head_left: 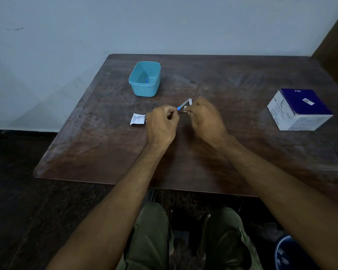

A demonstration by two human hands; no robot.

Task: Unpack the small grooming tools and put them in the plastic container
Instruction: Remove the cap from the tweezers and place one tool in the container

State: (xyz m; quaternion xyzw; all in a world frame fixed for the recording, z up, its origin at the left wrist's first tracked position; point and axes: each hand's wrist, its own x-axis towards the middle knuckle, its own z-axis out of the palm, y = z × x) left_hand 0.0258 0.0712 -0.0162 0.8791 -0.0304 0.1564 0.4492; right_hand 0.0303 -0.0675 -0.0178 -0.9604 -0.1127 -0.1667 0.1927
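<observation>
A small blue-tipped tool is held between both hands over the middle of the dark wooden table. My left hand pinches its blue end. My right hand grips the torn white wrapper around the other end. A teal plastic container stands at the far left of the table, open, with one small blue tool lying inside. An emptied white wrapper lies flat just left of my left hand.
A blue and white cardboard box sits at the right side of the table. A pale wall runs behind the table. My knees in green trousers show below the near table edge, and a dark blue bin stands at the bottom right.
</observation>
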